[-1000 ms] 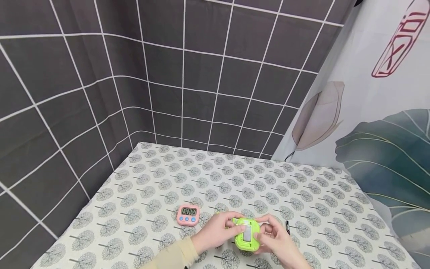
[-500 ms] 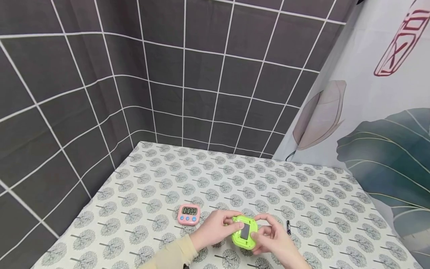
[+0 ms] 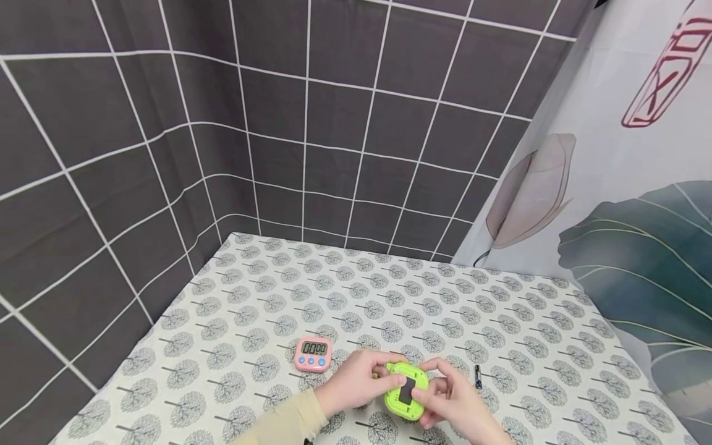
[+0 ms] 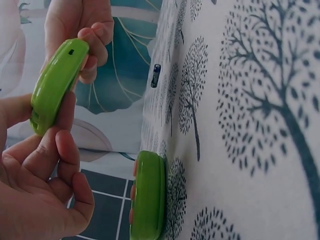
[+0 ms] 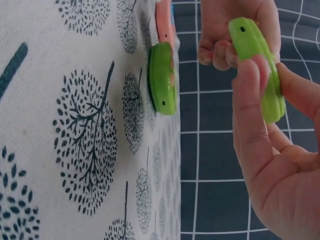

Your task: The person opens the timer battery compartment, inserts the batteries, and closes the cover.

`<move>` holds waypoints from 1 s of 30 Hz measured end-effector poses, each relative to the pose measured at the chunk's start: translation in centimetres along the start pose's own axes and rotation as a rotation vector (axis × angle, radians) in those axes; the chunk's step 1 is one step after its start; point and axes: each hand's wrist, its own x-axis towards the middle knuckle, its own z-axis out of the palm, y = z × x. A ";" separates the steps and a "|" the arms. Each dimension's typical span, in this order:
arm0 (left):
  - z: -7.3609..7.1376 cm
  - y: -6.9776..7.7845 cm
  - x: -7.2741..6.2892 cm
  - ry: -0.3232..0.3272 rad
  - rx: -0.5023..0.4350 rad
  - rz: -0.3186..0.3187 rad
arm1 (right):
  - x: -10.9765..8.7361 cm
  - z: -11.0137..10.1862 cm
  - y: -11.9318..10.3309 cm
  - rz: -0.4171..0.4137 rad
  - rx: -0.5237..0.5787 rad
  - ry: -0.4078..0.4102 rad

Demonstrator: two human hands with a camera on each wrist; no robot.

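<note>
Between my two hands a lime-green digital timer (image 3: 396,406) is held above the table, its back turned up toward the head camera. A dark rectangular panel (image 3: 408,390) sits in the middle of that back. My left hand (image 3: 358,382) pinches the left side, its thumb lying at the panel's upper end. On the opposite side my right hand (image 3: 456,405) grips the edge, thumb at the panel's right. Both wrist views show the held timer (image 4: 57,82) edge-on. A second green timer (image 4: 148,197) lies on the table below, hidden behind my left hand in the head view.
A pink timer (image 3: 313,355) showing 00:00 lies left of my hands. To the right of them is a small dark battery (image 3: 478,376). The tree-print tablecloth (image 3: 334,303) ends at a dark grid curtain (image 3: 328,167) behind and a pale printed curtain (image 3: 606,161) on the right.
The held timer has tilted slightly in my hands; its panel went from pale and shiny to dark. Both hands keep their hold in nearly the same place.
</note>
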 end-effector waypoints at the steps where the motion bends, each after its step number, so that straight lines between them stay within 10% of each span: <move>1: 0.0 0.0 0.0 -0.002 -0.003 0.000 | 0.0 0.0 0.0 -0.005 -0.006 -0.006; 30: -0.2 -0.3 -0.1 0.017 -0.043 0.002 | 0.1 -0.5 0.4 -0.029 0.091 -0.055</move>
